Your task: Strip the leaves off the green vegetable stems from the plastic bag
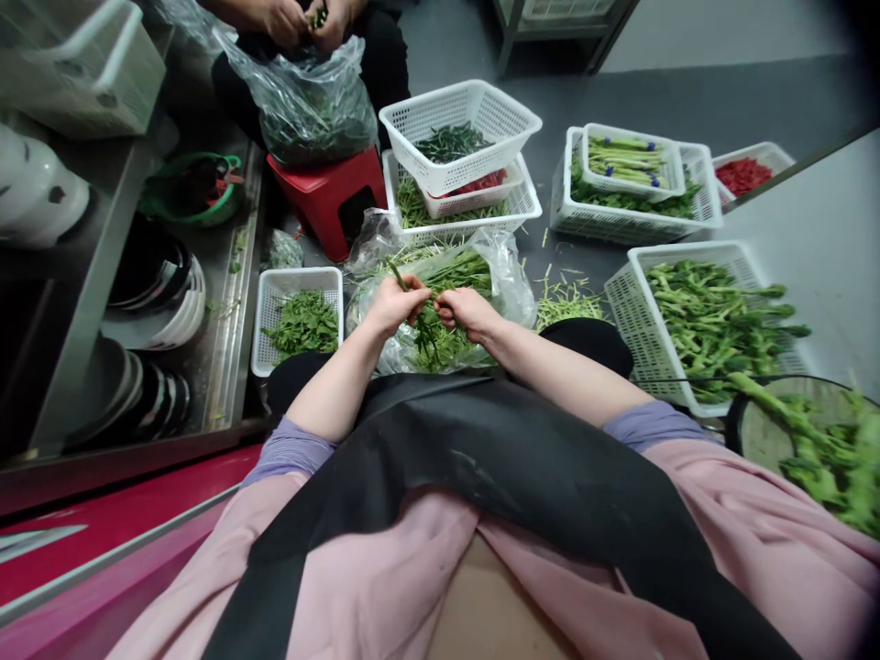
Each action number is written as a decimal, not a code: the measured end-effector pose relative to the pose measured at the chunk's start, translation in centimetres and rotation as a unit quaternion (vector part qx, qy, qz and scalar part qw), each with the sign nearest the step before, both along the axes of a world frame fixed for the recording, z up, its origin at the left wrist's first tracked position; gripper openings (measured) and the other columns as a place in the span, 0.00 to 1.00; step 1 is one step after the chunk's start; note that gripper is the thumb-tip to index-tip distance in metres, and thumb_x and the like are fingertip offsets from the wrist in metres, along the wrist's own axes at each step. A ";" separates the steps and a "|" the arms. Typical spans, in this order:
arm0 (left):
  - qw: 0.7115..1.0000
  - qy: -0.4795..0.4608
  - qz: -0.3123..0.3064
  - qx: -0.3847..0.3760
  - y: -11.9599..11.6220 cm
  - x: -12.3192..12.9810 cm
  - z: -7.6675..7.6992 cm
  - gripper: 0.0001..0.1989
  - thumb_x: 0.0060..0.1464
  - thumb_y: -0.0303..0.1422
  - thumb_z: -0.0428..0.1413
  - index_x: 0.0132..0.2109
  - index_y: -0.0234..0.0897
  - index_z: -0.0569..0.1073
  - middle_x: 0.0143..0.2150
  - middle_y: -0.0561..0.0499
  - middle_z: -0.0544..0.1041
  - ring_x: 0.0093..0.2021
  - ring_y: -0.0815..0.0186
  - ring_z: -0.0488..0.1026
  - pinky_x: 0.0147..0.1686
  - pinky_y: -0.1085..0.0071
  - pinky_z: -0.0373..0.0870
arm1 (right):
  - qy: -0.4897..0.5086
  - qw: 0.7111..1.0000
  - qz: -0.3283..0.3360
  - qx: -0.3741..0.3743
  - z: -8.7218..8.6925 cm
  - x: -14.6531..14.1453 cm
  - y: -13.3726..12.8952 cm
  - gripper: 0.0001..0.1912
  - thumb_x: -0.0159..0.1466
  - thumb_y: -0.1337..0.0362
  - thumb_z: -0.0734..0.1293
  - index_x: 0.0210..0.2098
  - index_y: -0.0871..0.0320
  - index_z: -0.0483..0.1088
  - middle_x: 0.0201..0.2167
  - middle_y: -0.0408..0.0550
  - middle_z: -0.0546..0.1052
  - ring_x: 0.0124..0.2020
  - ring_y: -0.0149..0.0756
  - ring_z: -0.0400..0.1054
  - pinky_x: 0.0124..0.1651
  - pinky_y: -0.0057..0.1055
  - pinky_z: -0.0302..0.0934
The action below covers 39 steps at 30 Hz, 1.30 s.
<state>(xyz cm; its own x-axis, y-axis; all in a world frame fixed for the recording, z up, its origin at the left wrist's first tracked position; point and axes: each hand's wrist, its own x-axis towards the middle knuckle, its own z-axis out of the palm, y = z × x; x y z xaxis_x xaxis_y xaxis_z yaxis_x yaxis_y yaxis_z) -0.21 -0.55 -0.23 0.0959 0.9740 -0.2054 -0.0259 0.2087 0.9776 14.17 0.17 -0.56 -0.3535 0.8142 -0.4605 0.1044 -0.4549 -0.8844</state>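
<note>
My left hand point(399, 303) is closed around green leafy stems point(427, 335); a stalk end pokes up above its fingers and leaves hang below. Close beside it, my right hand point(467, 312) is closed in a pinch at the same stems, its fingertips nearly meeting the left thumb. Both hands are over an open clear plastic bag point(512, 280) filled with long green stems and leaves point(464, 270). To the left of the bag stands a small white basket point(258, 321) holding picked green leaves point(302, 321).
Cut stem pieces point(567, 307) lie on the floor at right. White baskets point(622, 302) of green vegetables stand beyond. Ahead, stacked baskets point(391, 124) sit near a red stool point(330, 188) bearing a bag. Another person's hands point(334, 23) work behind it. A metal shelf point(230, 302) borders the left.
</note>
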 end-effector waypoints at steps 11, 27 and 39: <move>0.985 0.037 0.084 -0.148 1.2 -2.4 -2.0 0.08 0.50 0.30 0.60 0.30 0.35 0.67 0.14 0.59 0.62 0.12 0.75 0.56 0.14 0.78 0.60 | -0.493 0.821 0.143 0.250 -5.2 5.7 0.0 0.11 0.62 0.64 0.60 0.34 0.62 0.74 0.34 0.55 0.78 0.35 0.39 0.69 0.36 0.29 0.56; 0.964 -0.205 0.063 -0.154 2.3 -5.4 1.1 0.04 0.58 0.25 0.54 0.39 0.27 0.73 0.23 0.55 0.68 0.14 0.83 0.55 0.17 0.85 0.60 | -0.063 0.981 0.184 0.009 -3.5 2.5 -1.9 0.14 0.51 0.59 0.70 0.33 0.62 0.70 0.14 0.34 0.61 0.15 0.22 0.50 0.19 0.23 0.44; 0.988 -0.120 0.094 -0.024 2.5 -5.4 0.6 0.19 0.46 0.44 0.65 0.30 0.36 0.66 0.15 0.64 0.57 0.13 0.79 0.54 0.15 0.80 0.60 | 0.036 0.985 0.161 -0.049 0.5 3.8 0.4 0.14 0.47 0.63 0.73 0.30 0.61 0.67 0.15 0.37 0.66 0.15 0.24 0.56 0.19 0.24 0.52</move>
<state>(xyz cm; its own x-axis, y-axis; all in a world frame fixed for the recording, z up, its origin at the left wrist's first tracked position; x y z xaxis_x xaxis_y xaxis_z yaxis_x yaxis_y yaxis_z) -5.65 1.92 0.32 -0.0347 0.9686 -0.2460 -0.2978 0.2250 0.9277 17.99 0.55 -0.01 -0.6205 0.6078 -0.4956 0.1953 -0.4923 -0.8483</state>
